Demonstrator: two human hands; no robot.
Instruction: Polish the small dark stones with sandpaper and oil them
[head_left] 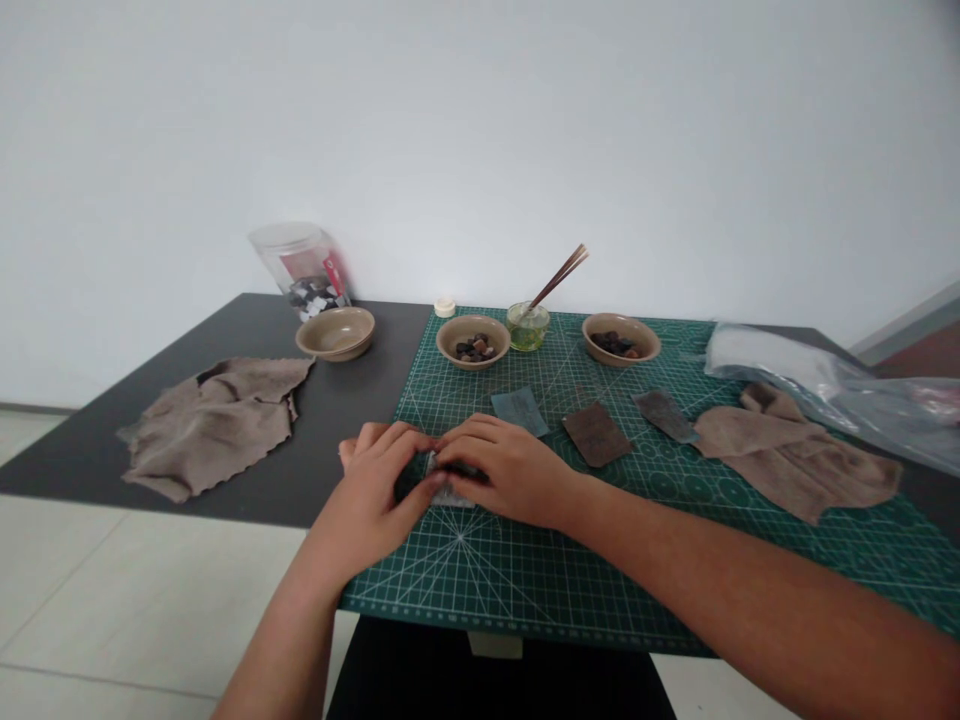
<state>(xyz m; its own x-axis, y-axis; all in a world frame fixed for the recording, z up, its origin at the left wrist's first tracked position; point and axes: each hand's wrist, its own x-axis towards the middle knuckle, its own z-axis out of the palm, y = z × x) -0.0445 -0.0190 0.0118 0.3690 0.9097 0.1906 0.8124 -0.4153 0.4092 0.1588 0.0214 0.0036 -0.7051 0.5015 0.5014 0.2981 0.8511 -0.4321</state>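
Both my hands meet at the near left part of a green cutting mat (525, 570). My left hand (375, 490) curls around something small and dark that I cannot make out. My right hand (502, 465) presses its fingers on a small grey sheet (450, 493), mostly hidden under the fingers. Three more small abrasive-looking sheets lie just beyond: a blue-grey one (520, 410), a brown one (597, 434) and a dark grey one (665, 414).
At the back stand an empty tan bowl (336, 332), two tan bowls of stones (473, 341) (621, 338), a glass with sticks (529, 324), a tilted plastic jar (302, 265) and a small white cap (445, 307). Brown cloths lie left (214, 420) and right (795, 450). A plastic bag (832, 385) lies far right.
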